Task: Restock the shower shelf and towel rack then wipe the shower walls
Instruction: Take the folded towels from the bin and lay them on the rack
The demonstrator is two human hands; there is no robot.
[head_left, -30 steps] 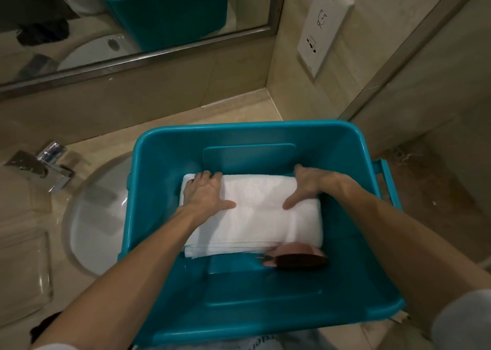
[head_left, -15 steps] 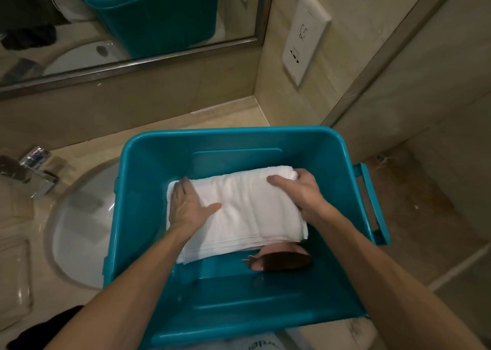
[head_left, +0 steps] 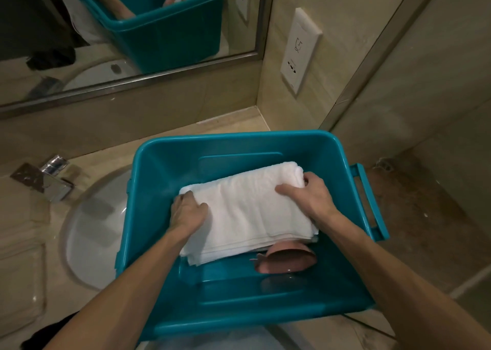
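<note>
The white towel (head_left: 247, 211) is folded into a thick stack. It lies slantwise inside the teal bin (head_left: 239, 143), overlapping a pink object (head_left: 288, 263).

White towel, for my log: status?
Left hand, right hand gripping folded white towel by its ends. Towel inside teal plastic bin. Pink rounded item at its near edge, nothing above.

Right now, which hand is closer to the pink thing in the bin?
Right. The right hand holds the towel right beside the pink thing; the left hand holds its other end, farther off.
</note>
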